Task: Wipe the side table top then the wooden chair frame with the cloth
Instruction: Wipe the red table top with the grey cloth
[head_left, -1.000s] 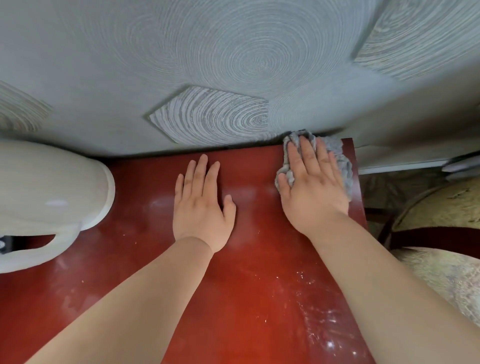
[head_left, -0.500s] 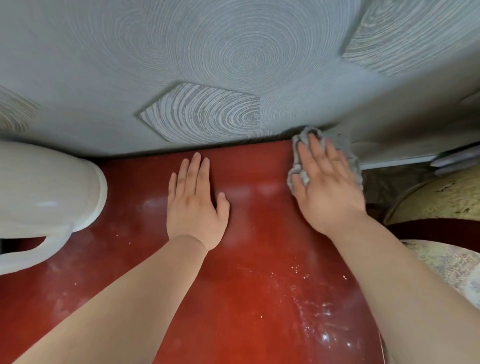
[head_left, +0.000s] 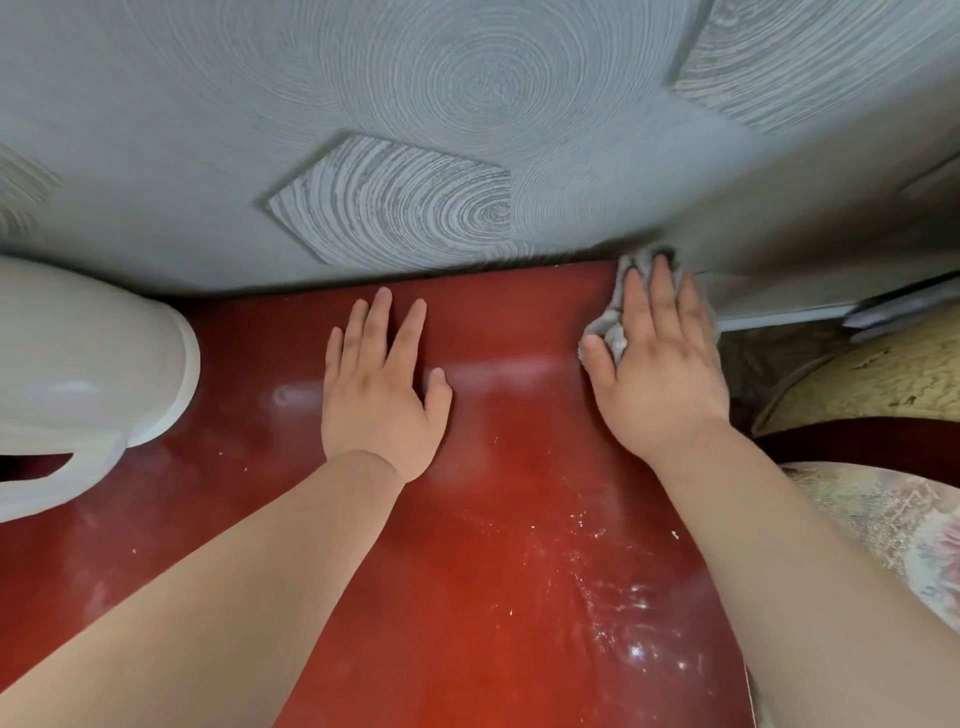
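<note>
White jug (head_left: 88, 374) stands far left. On the red worktop (head_left: 493, 597) the left hand (head_left: 382, 395) lies flat with straight fingers, probably bracing. The right hand (head_left: 660, 374), equally flat, presses the grey cloth (head_left: 613, 335) into the far right corner (dust specks lie nearer); the chair frame (head_left: 857, 436) is beyond.

jug (head_left: 88, 374) blocks left, wall (head_left: 467, 104) behind

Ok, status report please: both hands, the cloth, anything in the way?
Left hand flat on side table top, holding nothing. Right hand pressing cloth at far right corner. White jug stands left; pale specks near front.
</note>
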